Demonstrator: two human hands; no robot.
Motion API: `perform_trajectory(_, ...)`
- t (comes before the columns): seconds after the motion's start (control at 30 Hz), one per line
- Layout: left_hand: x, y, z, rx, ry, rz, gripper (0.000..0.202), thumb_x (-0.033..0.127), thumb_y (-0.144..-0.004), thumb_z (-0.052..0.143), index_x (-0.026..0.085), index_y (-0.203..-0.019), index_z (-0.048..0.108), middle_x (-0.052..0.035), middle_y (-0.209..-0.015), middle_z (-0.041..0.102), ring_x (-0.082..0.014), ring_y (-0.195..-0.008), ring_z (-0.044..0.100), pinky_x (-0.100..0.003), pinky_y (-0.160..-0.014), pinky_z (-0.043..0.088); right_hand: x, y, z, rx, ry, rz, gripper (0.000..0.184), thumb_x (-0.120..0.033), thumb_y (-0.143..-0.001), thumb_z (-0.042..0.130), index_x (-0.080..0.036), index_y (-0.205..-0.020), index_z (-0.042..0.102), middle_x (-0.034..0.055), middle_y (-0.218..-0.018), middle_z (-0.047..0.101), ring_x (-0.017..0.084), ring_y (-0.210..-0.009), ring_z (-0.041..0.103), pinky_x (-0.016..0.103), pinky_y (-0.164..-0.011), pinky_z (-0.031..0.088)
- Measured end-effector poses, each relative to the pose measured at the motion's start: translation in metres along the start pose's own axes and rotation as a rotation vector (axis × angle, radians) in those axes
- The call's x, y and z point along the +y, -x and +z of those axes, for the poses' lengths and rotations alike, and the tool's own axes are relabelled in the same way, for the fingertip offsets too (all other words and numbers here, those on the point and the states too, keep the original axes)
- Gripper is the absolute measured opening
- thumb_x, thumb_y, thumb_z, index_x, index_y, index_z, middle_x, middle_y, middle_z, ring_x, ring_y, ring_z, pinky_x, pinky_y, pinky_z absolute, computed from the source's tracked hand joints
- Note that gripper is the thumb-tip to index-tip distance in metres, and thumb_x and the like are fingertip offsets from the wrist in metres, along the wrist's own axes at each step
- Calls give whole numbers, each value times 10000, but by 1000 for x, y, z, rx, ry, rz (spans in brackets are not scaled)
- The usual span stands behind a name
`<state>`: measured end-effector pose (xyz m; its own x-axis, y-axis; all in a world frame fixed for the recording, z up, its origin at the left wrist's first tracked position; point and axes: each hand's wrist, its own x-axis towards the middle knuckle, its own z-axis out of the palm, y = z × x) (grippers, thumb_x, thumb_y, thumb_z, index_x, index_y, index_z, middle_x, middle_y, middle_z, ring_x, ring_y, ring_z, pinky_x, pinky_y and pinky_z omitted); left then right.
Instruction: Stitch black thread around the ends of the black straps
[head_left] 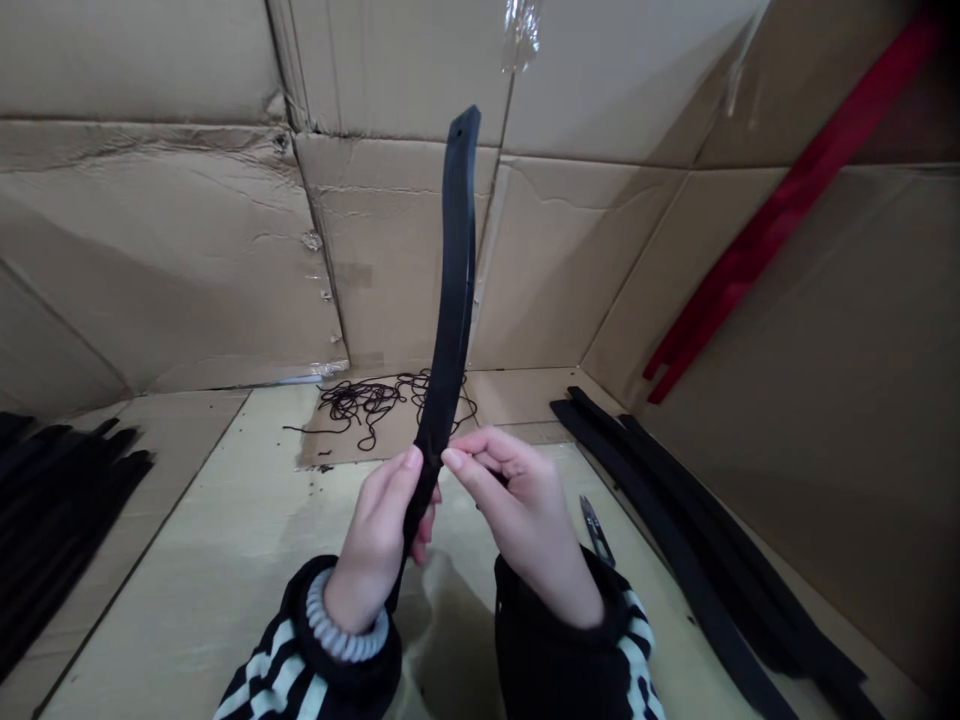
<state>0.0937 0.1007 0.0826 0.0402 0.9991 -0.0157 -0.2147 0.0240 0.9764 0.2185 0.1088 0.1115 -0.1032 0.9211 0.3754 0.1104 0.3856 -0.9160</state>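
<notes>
Black strap (451, 280): held roughly upright above the table (187, 530), clasped in the left hand (379, 510). Right hand (525, 500): thumb and fingertip pinched at the strap's edge; what exactly they grip, I cannot tell. In my judgement, good work here wants a firm left clasp close to that pinch, strap untwisted. Containers: none noted; tangled cord (364, 403) lies loose near the cardboard wall (592, 250).

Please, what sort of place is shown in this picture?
Probably a small handwork station: cardboard walls stand behind a pale tabletop, small snips lie on it, and the left hand holds a black strip.
</notes>
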Motion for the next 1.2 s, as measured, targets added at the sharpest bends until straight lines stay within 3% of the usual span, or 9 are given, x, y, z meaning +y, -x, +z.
perform_trajectory(0.13,3,2,-6,-60,59,-69,592,732,-801,471,175,-606,522,45,-386,419,-73,-338,371,-172,-330,267,8,-6,0,-109,-193,124,174,-309,-829,638,-176,-935,605,-89,-485,487,88,-462,474,227,-507,384)
perform_trajectory(0.27,4,1,-10,-400,312,-180,637,735,-830,398,184,-513,443,68,-317,302,-38,-284,241,-192,-372,192,10,-9,0,-271,-311,127,133,-286,-810,640,-157,-837,624,-86,-502,454,64,-466,433,206,-493,359)
perform_trajectory(0.4,3,1,-12,-634,472,-222,701,798,-802,329,181,-487,432,77,-295,254,-26,-243,211,-200,-371,153,1,0,2,-227,-253,130,191,-326,-823,654,-160,-758,585,-54,-504,533,81,-441,497,214,-471,383)
perform_trajectory(0.47,3,2,-10,-551,424,-197,718,838,-754,369,160,-588,533,64,-360,361,-39,-265,282,-187,-352,192,-3,5,3,-181,-206,136,228,-383,-864,612,-173,-787,569,-39,-504,578,110,-420,559,218,-438,405)
perform_trajectory(0.57,6,6,-1,-262,221,-127,612,763,-764,509,157,-763,589,33,-531,522,-79,-387,464,-190,-387,358,-6,8,6,-42,-31,74,232,-384,-914,550,-194,-781,548,-38,-491,600,123,-398,588,214,-411,409)
perform_trajectory(0.67,8,8,6,-22,30,4,471,620,-845,552,162,-740,572,24,-556,542,-102,-490,520,-205,-483,440,-6,7,6,80,251,-70,208,-300,-926,544,-194,-750,573,-38,-487,599,106,-434,576,215,-485,424)
perform_trajectory(0.87,7,5,-1,0,-177,121,491,601,-906,453,173,-686,546,40,-439,469,-95,-419,443,-211,-451,365,-6,5,-5,17,431,-186,288,-289,-937,539,-173,-694,641,-9,-579,623,95,-499,529,222,-516,380)
perform_trajectory(1.03,8,7,-14,-203,23,-82,533,648,-870,465,170,-658,564,48,-374,436,-83,-331,395,-199,-382,312,-3,3,-8,-154,133,-46,227,-346,-910,578,-162,-859,702,-19,-570,600,106,-521,523,225,-518,397)
perform_trajectory(1.2,1,4,-14,-657,430,-335,543,630,-846,475,181,-542,486,86,-282,297,-42,-224,300,-203,-428,274,6,1,-8,-341,-247,73,378,-467,-863,616,-159,-1067,696,3,-598,646,149,-551,607,272,-555,491)
